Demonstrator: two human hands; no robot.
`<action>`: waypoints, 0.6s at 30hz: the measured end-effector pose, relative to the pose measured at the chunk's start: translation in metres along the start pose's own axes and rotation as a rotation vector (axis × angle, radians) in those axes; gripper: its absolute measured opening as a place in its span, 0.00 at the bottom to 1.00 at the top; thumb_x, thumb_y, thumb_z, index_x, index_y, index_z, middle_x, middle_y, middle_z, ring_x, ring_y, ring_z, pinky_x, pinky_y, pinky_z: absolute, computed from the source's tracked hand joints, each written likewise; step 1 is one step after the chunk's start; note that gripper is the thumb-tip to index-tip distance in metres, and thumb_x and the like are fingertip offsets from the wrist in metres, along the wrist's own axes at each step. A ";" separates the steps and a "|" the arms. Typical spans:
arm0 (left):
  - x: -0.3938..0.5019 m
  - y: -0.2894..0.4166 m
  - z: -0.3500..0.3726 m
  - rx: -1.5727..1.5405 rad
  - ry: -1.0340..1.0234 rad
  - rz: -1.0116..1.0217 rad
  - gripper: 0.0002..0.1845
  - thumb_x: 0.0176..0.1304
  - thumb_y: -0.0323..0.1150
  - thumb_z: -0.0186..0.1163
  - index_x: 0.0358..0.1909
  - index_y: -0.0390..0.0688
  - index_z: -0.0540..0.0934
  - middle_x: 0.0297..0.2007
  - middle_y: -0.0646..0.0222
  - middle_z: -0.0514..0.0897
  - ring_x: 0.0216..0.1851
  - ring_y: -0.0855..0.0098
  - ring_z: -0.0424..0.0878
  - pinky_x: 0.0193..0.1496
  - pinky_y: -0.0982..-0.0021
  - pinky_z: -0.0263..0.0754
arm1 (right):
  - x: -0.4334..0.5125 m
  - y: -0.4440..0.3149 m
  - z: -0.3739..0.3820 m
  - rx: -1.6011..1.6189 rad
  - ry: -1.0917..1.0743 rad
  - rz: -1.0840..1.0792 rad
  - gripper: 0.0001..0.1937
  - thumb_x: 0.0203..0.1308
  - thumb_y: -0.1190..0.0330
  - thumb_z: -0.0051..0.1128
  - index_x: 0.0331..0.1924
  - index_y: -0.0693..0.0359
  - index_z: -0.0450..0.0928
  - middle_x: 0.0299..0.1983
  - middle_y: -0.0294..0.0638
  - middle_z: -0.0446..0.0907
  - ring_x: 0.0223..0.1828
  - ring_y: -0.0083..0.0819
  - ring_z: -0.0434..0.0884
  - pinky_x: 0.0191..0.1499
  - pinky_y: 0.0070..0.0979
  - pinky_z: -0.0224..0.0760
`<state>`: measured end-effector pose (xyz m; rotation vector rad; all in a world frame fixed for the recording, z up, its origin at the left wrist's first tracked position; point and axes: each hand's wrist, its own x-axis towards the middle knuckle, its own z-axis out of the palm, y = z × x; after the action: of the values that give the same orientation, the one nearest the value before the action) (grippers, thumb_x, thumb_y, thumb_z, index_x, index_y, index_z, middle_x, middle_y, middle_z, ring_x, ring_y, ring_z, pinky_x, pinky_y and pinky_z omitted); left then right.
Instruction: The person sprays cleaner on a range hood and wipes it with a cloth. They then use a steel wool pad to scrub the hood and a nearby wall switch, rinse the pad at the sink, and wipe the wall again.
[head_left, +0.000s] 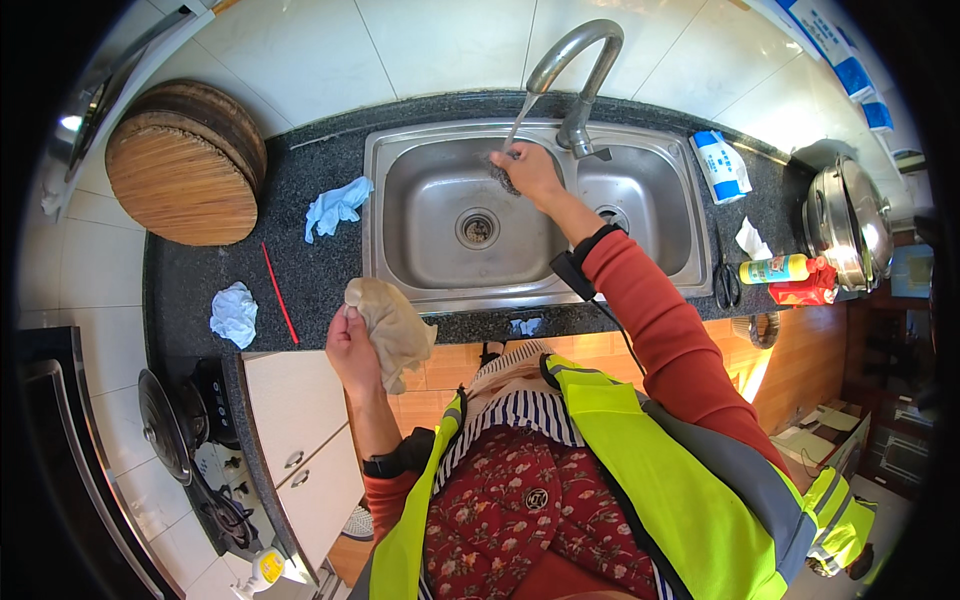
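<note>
My right hand (531, 174) grips a steel wool scrubber (504, 178) over the larger basin of the stainless steel sink (427, 225). A stream of water runs from the curved faucet (574, 45) down onto the scrubber. In front of the counter's edge, my left hand (352, 349) pinches a limp beige cloth (390, 330) by its upper corner. The cloth hangs left of my body, short of the sink's near rim.
Left of the sink are a pale blue cloth (337, 207), a red stick (280, 294), a crumpled white tissue (234, 313) and round wooden boards (182, 185). To the right stand a tissue pack (720, 166), scissors (726, 281), a yellow bottle (772, 268) and a steel pot (836, 225).
</note>
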<state>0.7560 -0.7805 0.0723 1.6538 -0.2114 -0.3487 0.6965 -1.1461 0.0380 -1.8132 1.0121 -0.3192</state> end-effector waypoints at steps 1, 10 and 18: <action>0.000 0.000 0.000 0.004 0.004 -0.012 0.15 0.77 0.33 0.51 0.52 0.33 0.80 0.41 0.72 0.84 0.41 0.82 0.77 0.46 0.79 0.72 | 0.000 -0.002 -0.002 0.051 -0.032 0.046 0.18 0.62 0.55 0.66 0.41 0.63 0.82 0.31 0.34 0.81 0.30 0.21 0.75 0.36 0.23 0.69; 0.002 0.000 0.001 -0.055 -0.009 -0.022 0.15 0.77 0.33 0.51 0.53 0.33 0.80 0.42 0.71 0.84 0.42 0.82 0.77 0.48 0.79 0.72 | -0.014 -0.017 -0.007 0.685 -0.263 0.251 0.18 0.59 0.63 0.69 0.48 0.63 0.76 0.36 0.34 0.77 0.37 0.25 0.77 0.41 0.31 0.76; 0.004 -0.003 -0.001 -0.058 0.009 -0.029 0.15 0.77 0.33 0.51 0.53 0.33 0.80 0.41 0.72 0.84 0.41 0.83 0.77 0.47 0.80 0.71 | -0.015 -0.023 -0.017 0.836 -0.363 0.336 0.10 0.66 0.73 0.56 0.49 0.67 0.80 0.36 0.38 0.78 0.36 0.26 0.79 0.41 0.31 0.81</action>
<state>0.7602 -0.7803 0.0692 1.6018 -0.1690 -0.3663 0.6888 -1.1419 0.0690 -0.8855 0.7432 -0.1562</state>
